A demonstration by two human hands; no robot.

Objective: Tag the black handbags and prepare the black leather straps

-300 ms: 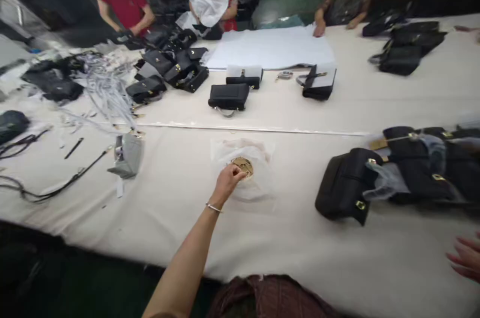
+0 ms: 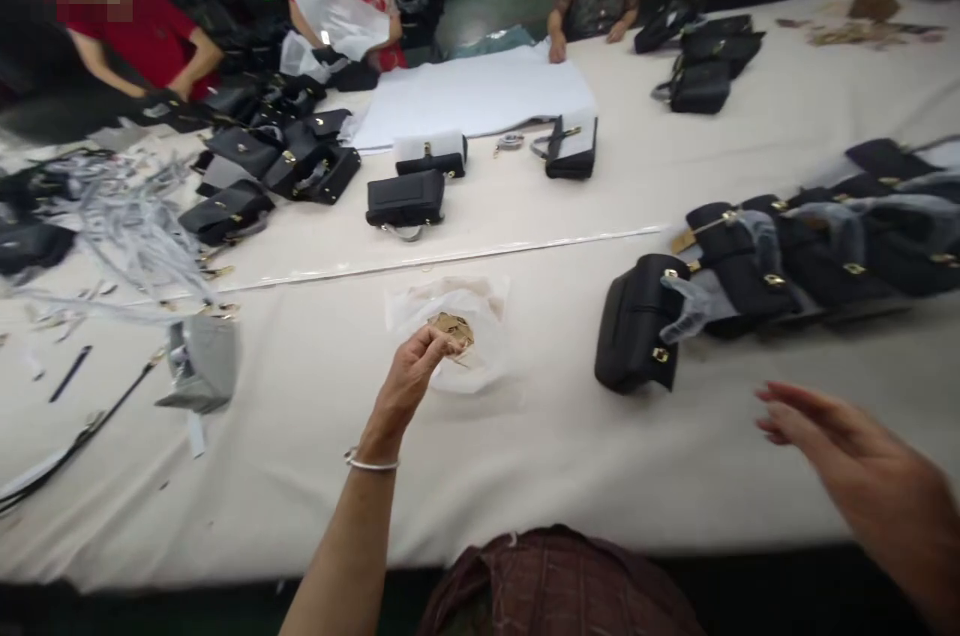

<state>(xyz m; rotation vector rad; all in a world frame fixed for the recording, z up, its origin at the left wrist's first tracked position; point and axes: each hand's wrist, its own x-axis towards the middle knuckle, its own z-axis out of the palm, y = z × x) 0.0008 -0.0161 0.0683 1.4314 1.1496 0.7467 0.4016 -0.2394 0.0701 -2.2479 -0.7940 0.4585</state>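
My left hand (image 2: pixel 411 371), with a bracelet at the wrist, is closed in a pinch at a heap of small brown pieces (image 2: pixel 454 327), some with thin strands. What sits between the fingertips is too small to make out. The pieces lie in a round white dish or plastic wrapping (image 2: pixel 486 356) on the cloth-covered table (image 2: pixel 540 476). My right hand (image 2: pixel 855 451) hovers over the table at the right, fingers stretched out, holding nothing. Nearest to it is a black handbag (image 2: pixel 630 326) with a gold clasp and a plastic-wrapped handle.
A row of black handbags (image 2: pixel 810 251) stretches along the right. Several others, including a black bag (image 2: pixel 405 199), lie across the table. At left are a grey bag (image 2: pixel 206 361), straps (image 2: pixel 97 431) and wrapped handles (image 2: pixel 142 236). Co-workers stand behind a white sheet stack (image 2: pixel 480 96).
My right hand has come in from the right edge, further into view. My left hand stays pinched at the brown pieces. The view has turned to the right.
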